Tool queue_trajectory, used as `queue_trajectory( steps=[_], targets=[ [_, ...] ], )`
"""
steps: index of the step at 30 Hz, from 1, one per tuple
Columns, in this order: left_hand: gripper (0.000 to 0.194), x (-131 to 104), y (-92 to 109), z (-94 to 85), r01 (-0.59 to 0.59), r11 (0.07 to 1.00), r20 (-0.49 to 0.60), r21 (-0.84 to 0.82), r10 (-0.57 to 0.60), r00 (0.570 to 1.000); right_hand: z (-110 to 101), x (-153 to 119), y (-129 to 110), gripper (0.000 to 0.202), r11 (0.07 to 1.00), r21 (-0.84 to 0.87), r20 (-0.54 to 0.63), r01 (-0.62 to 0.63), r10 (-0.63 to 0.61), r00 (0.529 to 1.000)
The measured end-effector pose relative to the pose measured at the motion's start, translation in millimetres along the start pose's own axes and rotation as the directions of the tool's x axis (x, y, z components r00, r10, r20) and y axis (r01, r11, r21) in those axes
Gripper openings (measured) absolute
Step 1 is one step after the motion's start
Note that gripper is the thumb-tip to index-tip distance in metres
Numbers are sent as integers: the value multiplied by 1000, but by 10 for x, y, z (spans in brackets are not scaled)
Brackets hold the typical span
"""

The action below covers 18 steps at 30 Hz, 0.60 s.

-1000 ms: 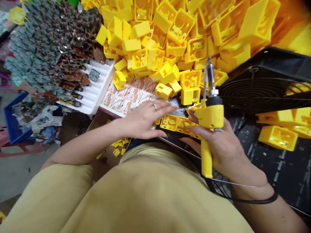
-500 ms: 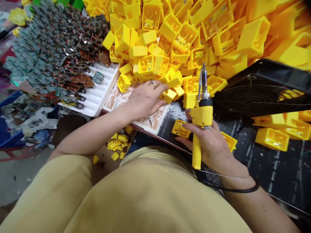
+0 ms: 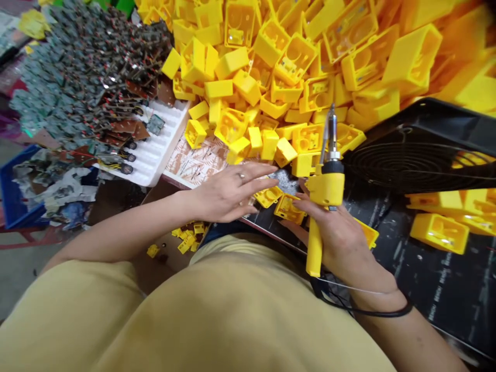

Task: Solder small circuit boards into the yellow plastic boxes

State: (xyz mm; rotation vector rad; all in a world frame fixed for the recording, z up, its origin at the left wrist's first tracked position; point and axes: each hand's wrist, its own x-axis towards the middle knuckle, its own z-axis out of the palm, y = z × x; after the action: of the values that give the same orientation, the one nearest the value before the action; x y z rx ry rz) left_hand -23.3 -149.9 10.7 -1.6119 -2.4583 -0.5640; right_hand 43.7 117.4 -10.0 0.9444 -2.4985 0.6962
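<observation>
My left hand (image 3: 228, 192) reaches over the table's front edge, fingers stretched out and slightly apart. Its fingertips are at a small yellow plastic casing (image 3: 268, 196), open side up; whether they touch it I cannot tell. A yellow soldering gun (image 3: 325, 191) with a metal tip pointing away is in my right hand (image 3: 341, 232), its handle lying across the palm. The thumb and fingers of that hand also reach to a second yellow casing (image 3: 289, 207), which is partly covered. Another yellow piece (image 3: 368, 232) shows behind the right hand.
A large heap of yellow casings (image 3: 271, 46) covers the back of the table. Circuit boards (image 3: 89, 67) are piled at the left, partly on a white foam tray (image 3: 163, 139). A black fan (image 3: 403, 150) stands at the right. A blue bin (image 3: 15, 206) is at far left.
My left hand has drawn back from the heap towards the table's front edge, and a yellow casing now lies by its fingertips. Several casings at the heap's front have shifted. My right hand barely moved.
</observation>
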Motion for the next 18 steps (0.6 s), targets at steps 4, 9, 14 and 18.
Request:
queue_trajectory(
  steps=[4, 9, 14, 18],
  targets=[
    [46, 122, 11, 245, 50, 999, 66, 7, -50, 997, 28, -53, -1, 46, 997, -76, 17, -6, 8, 1000],
    [41, 15, 108, 245, 90, 990, -81, 110, -81, 993, 125, 81, -138, 53, 1000, -30, -80, 0, -3, 997],
    [24, -419, -68, -88, 252, 937, -218, 243, -200, 955, 260, 217, -181, 43, 993, -118, -65, 25, -33, 997],
    [34, -649, -189, -73, 419, 879, -160, 229, -391, 907, 279, 199, -113, 34, 987, -125, -50, 97, -104, 993]
  ],
)
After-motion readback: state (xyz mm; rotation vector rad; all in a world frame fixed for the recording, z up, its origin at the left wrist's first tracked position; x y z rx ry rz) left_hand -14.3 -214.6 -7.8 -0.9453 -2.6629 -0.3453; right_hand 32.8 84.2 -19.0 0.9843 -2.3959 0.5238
